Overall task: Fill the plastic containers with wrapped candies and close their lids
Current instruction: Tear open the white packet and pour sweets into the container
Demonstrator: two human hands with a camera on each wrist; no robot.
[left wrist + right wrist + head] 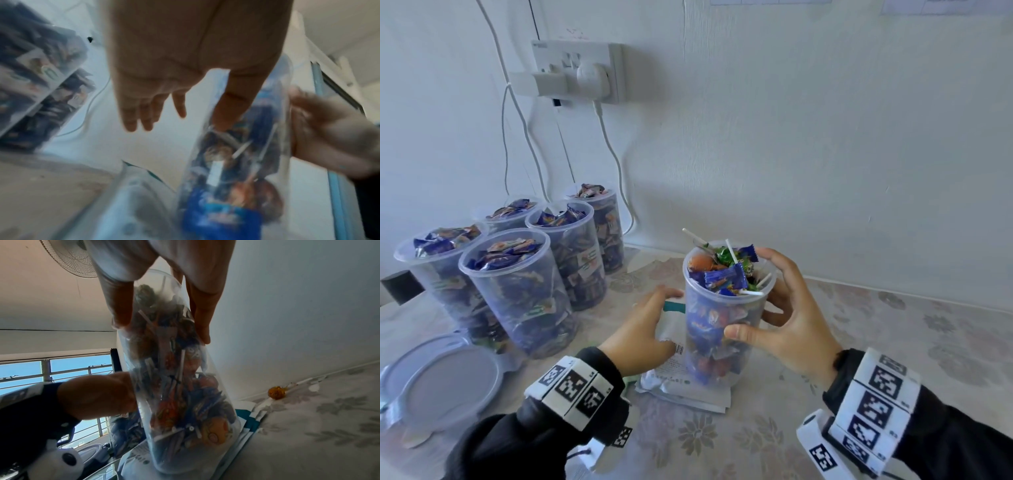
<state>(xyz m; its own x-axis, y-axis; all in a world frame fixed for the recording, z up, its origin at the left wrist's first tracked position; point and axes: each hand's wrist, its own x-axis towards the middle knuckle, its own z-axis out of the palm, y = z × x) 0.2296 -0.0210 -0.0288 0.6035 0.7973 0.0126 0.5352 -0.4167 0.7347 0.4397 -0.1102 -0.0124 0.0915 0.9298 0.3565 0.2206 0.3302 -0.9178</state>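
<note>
While the right hand (784, 318) wraps thumb and fingers (200, 318) round the tall clear container (726, 318), steadying it, the left hand (643, 329) lies beside it with fingers straight, holding nothing. That container stands on flat packets (688, 390) on the table (893, 359), heaped with wrapped candies (726, 274) (lollipop sticks poke above the rim). Five filled tubs (517, 274) wait unlidded at left, lids (441, 380) stacked beside them.

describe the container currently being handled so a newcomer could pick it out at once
On the floral tablecloth, right of the cluster of five filled containers under the wall socket, one clear container stands alone on flat white packets. The right hand grips it, the left hand beside it. Only this container has lollipop sticks poking out.
</note>
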